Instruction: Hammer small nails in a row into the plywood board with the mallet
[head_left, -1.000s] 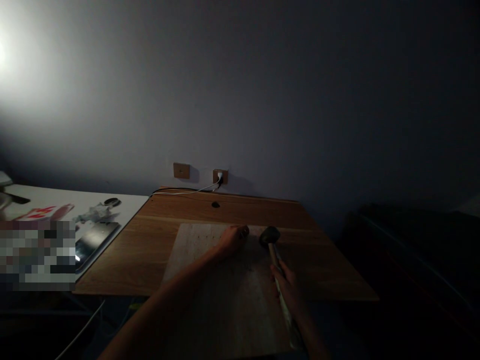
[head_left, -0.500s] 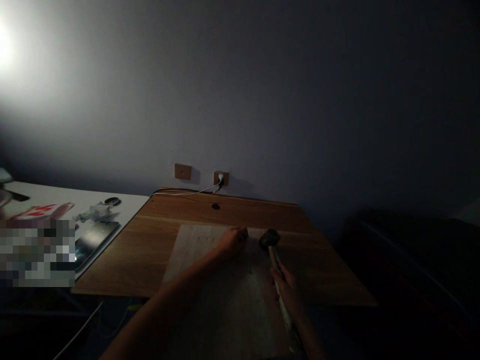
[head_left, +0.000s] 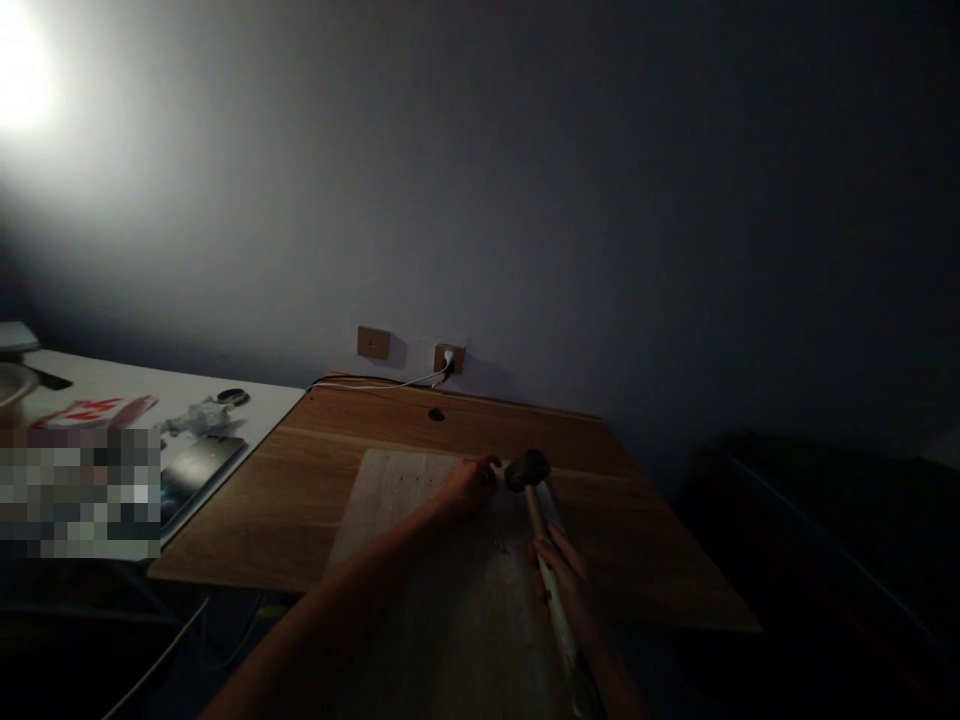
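Note:
My right hand [head_left: 568, 575] is wrapped round the pale handle of a hammer [head_left: 541, 530]. Its thick dark head is raised just right of my left hand [head_left: 471, 485]. That hand rests at the far part of a light wooden board [head_left: 390, 500], its fingers bent together in a pinch. Whatever is between them is too small and dark to make out. A few small, thin pieces that look like nails [head_left: 501, 545] lie on the board between my hands. Several small dark spots sit in a row near its far left corner.
Under the board is a brown wooden table [head_left: 292, 490] against the wall. White and black cables run to a wall socket [head_left: 450, 359]. On the left, a white table [head_left: 165, 385] bears a flat dark metallic object [head_left: 202, 470], crumpled plastic [head_left: 202, 415] and a red-and-white packet [head_left: 90, 410].
The hammer and my right hand have moved slightly left, bringing the head closer to my left hand. My left index finger is lifted a little. The camera view has shifted slightly.

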